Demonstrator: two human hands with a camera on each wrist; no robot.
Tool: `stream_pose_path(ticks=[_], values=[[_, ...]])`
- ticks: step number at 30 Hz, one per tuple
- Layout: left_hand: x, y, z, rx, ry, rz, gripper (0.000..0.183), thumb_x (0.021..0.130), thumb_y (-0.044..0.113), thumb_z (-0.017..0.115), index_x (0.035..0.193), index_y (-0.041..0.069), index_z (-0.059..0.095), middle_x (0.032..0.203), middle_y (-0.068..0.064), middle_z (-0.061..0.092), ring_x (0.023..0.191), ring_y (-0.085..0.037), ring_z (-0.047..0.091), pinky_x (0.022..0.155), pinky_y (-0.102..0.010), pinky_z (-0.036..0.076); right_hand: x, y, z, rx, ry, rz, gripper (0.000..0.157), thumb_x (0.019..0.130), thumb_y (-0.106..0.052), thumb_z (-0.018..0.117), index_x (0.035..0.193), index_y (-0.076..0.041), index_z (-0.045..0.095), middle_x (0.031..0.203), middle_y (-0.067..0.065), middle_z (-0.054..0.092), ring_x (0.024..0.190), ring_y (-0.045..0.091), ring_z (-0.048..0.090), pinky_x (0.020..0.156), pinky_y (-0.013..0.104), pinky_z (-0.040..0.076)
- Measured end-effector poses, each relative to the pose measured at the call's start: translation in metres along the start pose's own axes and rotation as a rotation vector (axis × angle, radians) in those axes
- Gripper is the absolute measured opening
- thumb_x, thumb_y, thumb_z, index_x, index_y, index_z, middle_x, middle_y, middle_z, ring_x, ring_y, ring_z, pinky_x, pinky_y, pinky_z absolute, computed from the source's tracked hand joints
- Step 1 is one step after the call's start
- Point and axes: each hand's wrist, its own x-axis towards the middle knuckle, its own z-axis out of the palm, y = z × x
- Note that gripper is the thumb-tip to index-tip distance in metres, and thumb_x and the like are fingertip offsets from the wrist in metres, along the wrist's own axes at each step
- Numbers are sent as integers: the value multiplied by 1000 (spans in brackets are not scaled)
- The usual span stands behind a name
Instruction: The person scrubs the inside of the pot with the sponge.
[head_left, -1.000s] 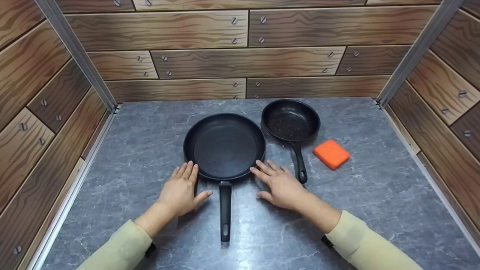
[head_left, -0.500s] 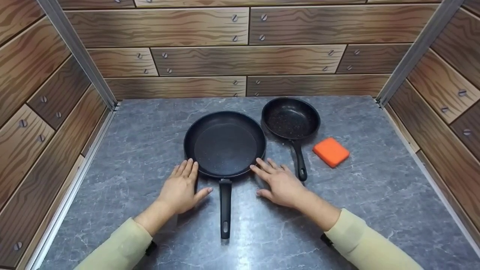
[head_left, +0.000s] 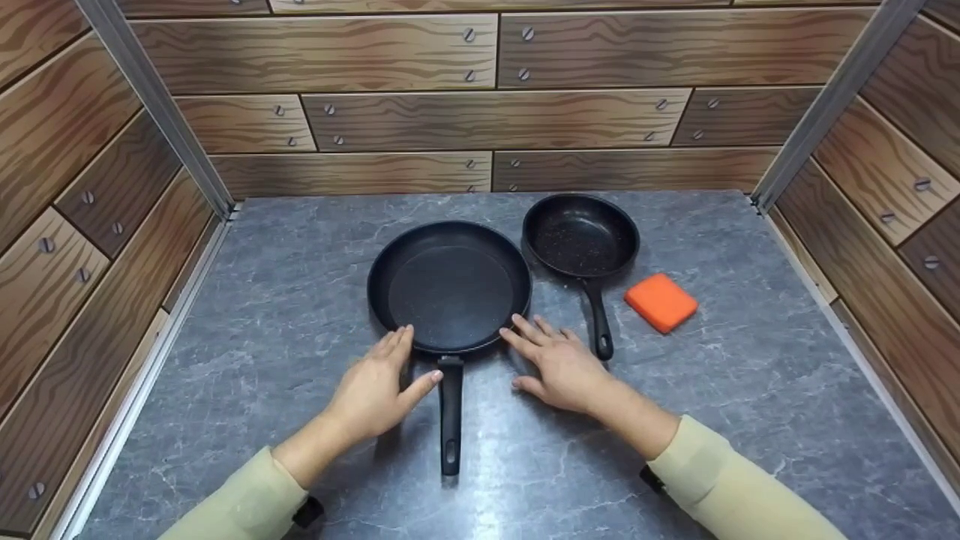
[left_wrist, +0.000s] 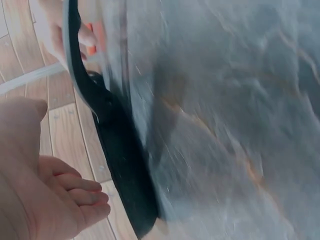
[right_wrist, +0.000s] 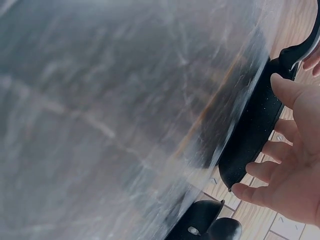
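Observation:
A large black frying pan [head_left: 450, 289] lies on the grey marbled table, its handle [head_left: 450, 420] pointing toward me. My left hand [head_left: 375, 390] is over the pan's near left edge, thumb beside the handle. In the left wrist view a gap shows between that hand [left_wrist: 55, 195] and the pan [left_wrist: 127, 175]. With fingers spread, my right hand [head_left: 562, 371] has its fingertips at the near right rim. The right wrist view has these fingers along the pan's side [right_wrist: 252, 125]; whether they touch it I cannot tell. Neither hand grips anything.
Behind and right of the large pan lies a smaller speckled frying pan [head_left: 581, 236], its handle [head_left: 600, 322] close to my right hand. An orange, rounded square block [head_left: 661, 302], perhaps a sponge, is farther right. Wood-patterned walls [head_left: 495, 120] bound the table at back and sides.
My left hand has lifted slightly and shifted right, its thumb now reaching the handle's edge in the head view. The right hand and both pans stay in place.

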Motion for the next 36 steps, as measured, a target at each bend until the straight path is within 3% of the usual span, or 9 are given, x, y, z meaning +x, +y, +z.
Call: stream_pose_path(ticks=[9,21,29,36], values=[[-8,12,11,-248,76,-39,85,102,59,64,153,-7,50,145,-26,60,131,-39,62,106,-54,52,0,0,0,3,-6,11,79,99,-49,73,165,-19,42,172,12,31,153,46,35,115,70,35],[-10,20,28,-625,-15,-208,87,101,48,72,154,-14,42,125,-24,73,116,-34,72,97,-49,59,0,1,-6,18,-18,8,79,100,-47,73,166,-18,40,172,13,30,153,45,34,115,70,36],[-4,24,41,-898,-66,-269,85,103,29,72,158,-18,27,114,-23,76,87,-20,73,74,-32,60,-12,11,-32,52,92,19,77,101,-42,72,165,-14,40,170,15,32,152,46,35,118,68,33],[0,26,50,-1037,-80,-310,84,104,22,72,160,-16,22,106,-22,77,69,-11,66,65,-26,56,-29,42,-56,117,192,84,73,101,-38,74,163,-13,43,168,14,34,151,45,38,120,63,32]])
